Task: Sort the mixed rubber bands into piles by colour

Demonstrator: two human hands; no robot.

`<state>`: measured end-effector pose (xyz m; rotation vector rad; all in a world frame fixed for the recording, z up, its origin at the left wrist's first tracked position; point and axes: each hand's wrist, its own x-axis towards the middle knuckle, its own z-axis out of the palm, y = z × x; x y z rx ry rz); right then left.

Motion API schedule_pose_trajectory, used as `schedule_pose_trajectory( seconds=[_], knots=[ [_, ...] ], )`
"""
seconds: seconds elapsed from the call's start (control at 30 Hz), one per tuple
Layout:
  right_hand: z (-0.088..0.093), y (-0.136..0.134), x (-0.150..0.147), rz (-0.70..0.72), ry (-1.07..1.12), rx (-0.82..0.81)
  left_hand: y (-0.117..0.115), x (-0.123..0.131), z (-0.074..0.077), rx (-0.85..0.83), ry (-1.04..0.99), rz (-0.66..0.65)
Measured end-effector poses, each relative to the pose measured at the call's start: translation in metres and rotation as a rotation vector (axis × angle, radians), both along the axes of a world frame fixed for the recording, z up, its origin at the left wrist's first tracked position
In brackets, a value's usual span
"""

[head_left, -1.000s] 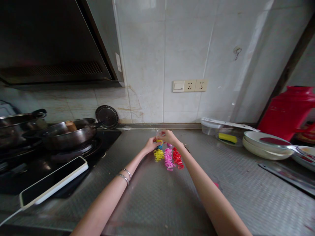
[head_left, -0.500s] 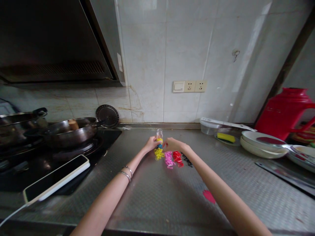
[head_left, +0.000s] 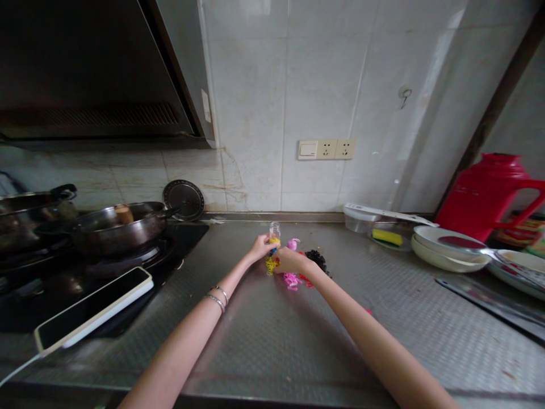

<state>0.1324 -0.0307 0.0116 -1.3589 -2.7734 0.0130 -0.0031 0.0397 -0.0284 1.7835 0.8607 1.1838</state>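
A small clear bottle (head_left: 275, 228) with yellow and blue bits inside stands on the metal counter, and my left hand (head_left: 260, 247) is closed around its left side. Just in front of the bottle, my right hand (head_left: 286, 260) reaches over a small heap of yellow bands (head_left: 271, 266); its fingers are bent together, and what they pinch is too small to make out. Pink bands (head_left: 292, 282), partly covered red bands (head_left: 307, 280) and a black heap (head_left: 317, 259) lie under and beside my right wrist.
On the left are a phone (head_left: 93, 309) with a cable and a pan (head_left: 121, 230) on the stove. Stacked bowls (head_left: 445, 258), a yellow sponge (head_left: 387, 237), a long flat blade (head_left: 489, 304) and a red thermos (head_left: 481, 196) stand or lie on the right.
My right hand has moved left and down from beside the bottle to the yellow heap, uncovering more of the black and pink bands. My left hand stays around the bottle.
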Motion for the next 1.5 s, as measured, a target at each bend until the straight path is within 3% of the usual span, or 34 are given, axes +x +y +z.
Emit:
schedule_pose_trajectory(
  seconds=[0.3,0.7,0.9,1.23,1.5],
  knots=[
    [0.002,0.001,-0.003,0.054,0.034,0.034,0.005,-0.001,-0.003,0.025,-0.034,-0.052],
    [0.021,0.0,0.014,0.084,0.432,-0.026,0.003,0.0,-0.001,0.052,-0.023,-0.053],
    [0.041,0.009,0.025,0.047,0.573,-0.058,0.001,-0.001,0.003,0.091,0.031,-0.051],
    [0.085,0.049,0.03,-0.009,0.607,0.074,-0.001,-0.002,0.001,0.066,0.052,0.014],
    [0.092,0.066,0.014,-0.056,0.35,0.138,-0.001,-0.003,0.002,0.062,0.038,-0.007]
  ],
)
